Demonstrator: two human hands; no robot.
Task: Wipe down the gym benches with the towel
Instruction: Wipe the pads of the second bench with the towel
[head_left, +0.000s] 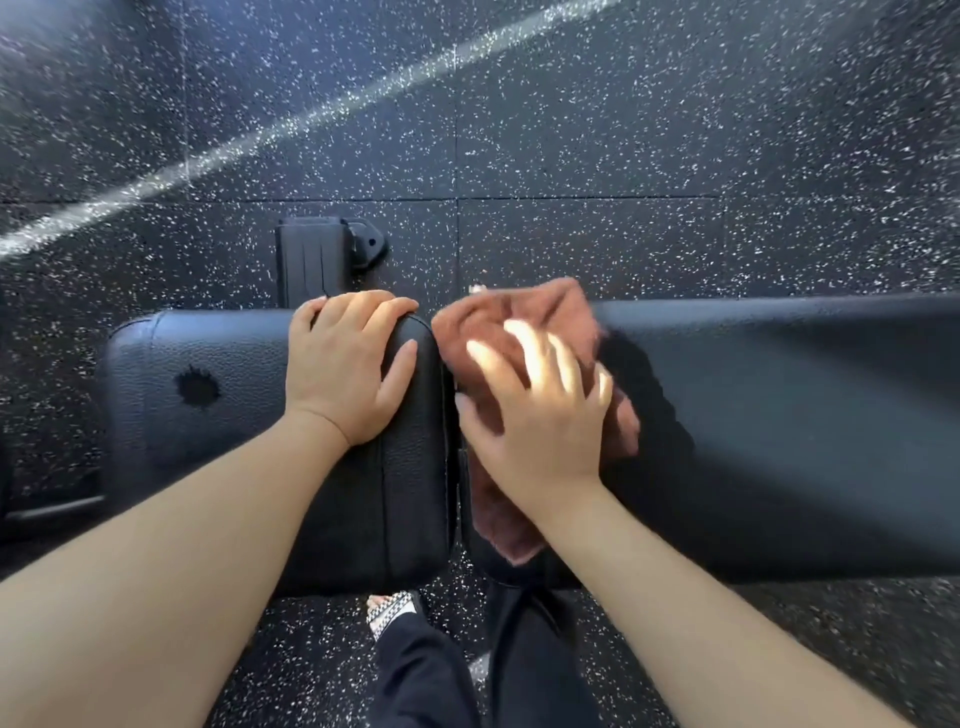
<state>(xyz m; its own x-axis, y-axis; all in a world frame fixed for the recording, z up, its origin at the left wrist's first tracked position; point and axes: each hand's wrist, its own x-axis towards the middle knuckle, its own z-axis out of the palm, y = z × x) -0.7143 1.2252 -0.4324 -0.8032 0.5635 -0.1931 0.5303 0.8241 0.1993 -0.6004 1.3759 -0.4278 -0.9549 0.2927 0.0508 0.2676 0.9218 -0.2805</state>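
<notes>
Roughly at the middle of the frame, the towel, a reddish-brown cloth, lies bunched on the left end of the long back pad, right beside the gap that parts it from the shorter seat pad. Its lower end hangs over the pad's near edge, and much of its middle is hidden under the right hand. That hand lies on top of the cloth with fingers spread and pressing down. The fingers are smeared by blur, so they seem straight rather than pinching, though this is hard to confirm. The left hand rests flat on the right end of the seat pad, thumb out to the side. Its fingertips reach the pad's far edge and grasp nothing.

A dark puckered mark sits on the seat pad toward its left end. Beyond the left hand, a black frame foot of the bench stands on the speckled floor; its lower part is hidden by the pad. A pale streak crosses the floor from the left edge toward the top of the frame. The back pad is cut off by the right edge. At bottom centre, dark trousers and one patterned sandal show below the bench.
</notes>
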